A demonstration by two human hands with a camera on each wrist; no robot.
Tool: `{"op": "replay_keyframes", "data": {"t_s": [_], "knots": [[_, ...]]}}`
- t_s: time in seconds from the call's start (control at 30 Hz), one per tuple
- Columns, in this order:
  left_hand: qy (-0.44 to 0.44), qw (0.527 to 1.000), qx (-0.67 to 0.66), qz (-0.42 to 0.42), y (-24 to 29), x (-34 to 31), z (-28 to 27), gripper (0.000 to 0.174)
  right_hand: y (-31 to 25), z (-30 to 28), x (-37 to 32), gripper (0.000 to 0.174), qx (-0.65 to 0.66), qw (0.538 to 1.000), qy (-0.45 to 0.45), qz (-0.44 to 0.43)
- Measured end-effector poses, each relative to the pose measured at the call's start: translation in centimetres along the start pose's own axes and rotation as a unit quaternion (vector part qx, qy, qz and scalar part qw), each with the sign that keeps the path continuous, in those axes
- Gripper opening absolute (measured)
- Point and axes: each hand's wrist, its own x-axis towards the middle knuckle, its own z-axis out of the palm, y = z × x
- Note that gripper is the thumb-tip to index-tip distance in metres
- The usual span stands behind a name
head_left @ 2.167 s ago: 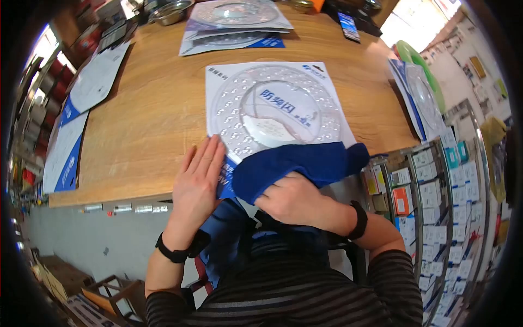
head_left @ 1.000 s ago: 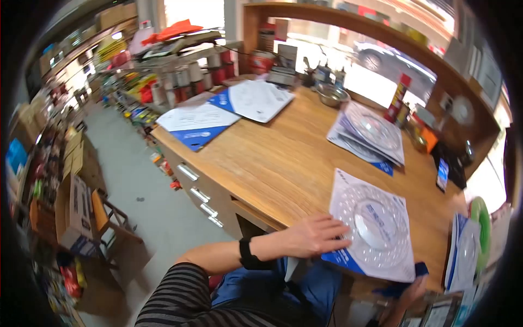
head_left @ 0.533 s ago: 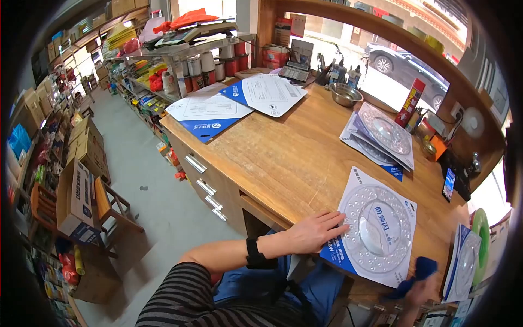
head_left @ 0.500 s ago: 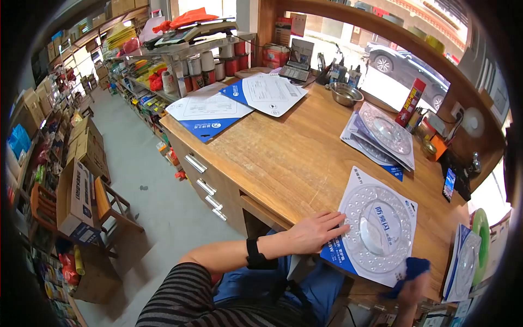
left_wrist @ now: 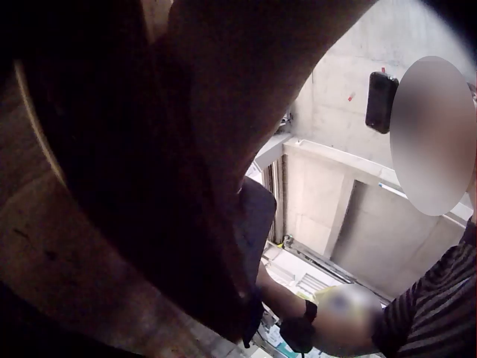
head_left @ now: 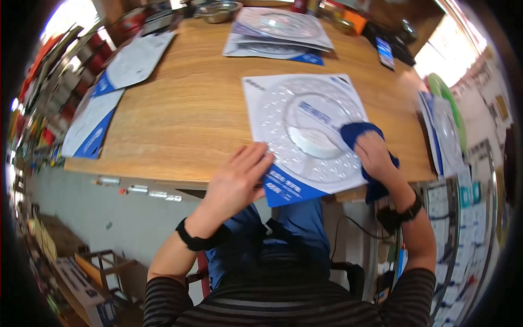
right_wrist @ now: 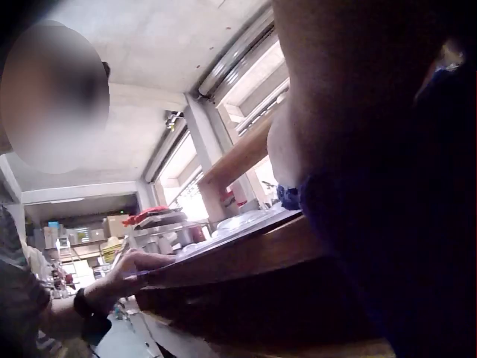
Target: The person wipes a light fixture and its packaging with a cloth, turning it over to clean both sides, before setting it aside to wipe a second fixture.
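Observation:
A blister pack (head_left: 302, 117) lies on the desk, its clear bumpy ring over a white and blue card, one blue corner jutting past the front edge. On its left edge rests my left hand (head_left: 239, 177), fingers fairly straight and close together. My right hand (head_left: 376, 155) grips a dark blue cloth (head_left: 354, 131) on the pack's right side, part of the cloth hanging below the hand. In the right wrist view the same cloth (right_wrist: 358, 246) looms dark close to the camera. The left wrist view is mostly dark forearm and hides that hand's fingers.
Similar packs (head_left: 280, 24) are stacked at the back of the wooden desk (head_left: 180, 109). More cards (head_left: 136, 60) lie at the left, and another pack (head_left: 447, 131) stands at the right edge beside a green ring. A phone (head_left: 385, 53) and a metal bowl (head_left: 218, 12) sit farther back.
The head view swung left and has come back over the desk. The cloth has gone from the pack's front edge to its right side in my right hand. My left hand stays on the left edge.

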Motion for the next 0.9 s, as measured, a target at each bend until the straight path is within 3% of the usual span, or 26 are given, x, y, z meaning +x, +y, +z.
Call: {"op": "replay_keyframes", "data": {"t_s": [0.2, 0.27, 0.4, 0.47, 0.53, 0.6, 0.67, 0.73, 0.9], "knots": [[-0.001, 0.999, 0.032, -0.003, -0.1, -0.1, 0.2, 0.06, 2.7, 0.5, 0.3, 0.013, 0.023, 0.999, 0.032, 0.006], [-0.001, 0.999, 0.037, -0.01, -0.1, -0.1, 0.2, 0.06, 5.4, 0.6, -0.7, 0.014, -0.027, 0.988, 0.112, 0.099], [0.007, 0.999, 0.038, -0.008, 0.1, -0.2, 0.2, 0.06, 8.0, -1.1, -3.1, 0.013, -0.089, 0.98, 0.098, 0.145], [0.003, 0.999, 0.043, -0.009, 0.1, -0.2, 0.3, 0.062, 6.2, -2.4, -2.4, 0.014, -0.047, 0.976, 0.104, 0.186], [0.007, 0.999, 0.043, -0.009, -0.1, -0.2, 0.3, 0.062, 2.1, -3.6, -0.6, 0.014, 0.112, 0.934, 0.078, 0.329], [-0.004, 0.999, 0.042, -0.009, 0.2, -0.4, 0.5, 0.063, -3.0, -3.3, 0.9, 0.011, 0.085, 0.971, 0.086, 0.204], [0.002, 0.999, 0.049, -0.011, 0.2, -0.3, 0.4, 0.064, -5.3, -0.7, 1.7, 0.012, 0.125, 0.986, 0.103, -0.04], [-0.006, 0.999, 0.049, -0.015, 0.3, -0.2, 0.3, 0.064, -8.9, 0.0, 3.1, 0.017, 0.068, 0.985, -0.086, -0.135], [-0.008, 0.999, 0.042, -0.026, 0.4, -0.3, 0.5, 0.068, -9.0, 1.5, 4.3, 0.021, 0.06, 0.988, -0.092, -0.113]]}}
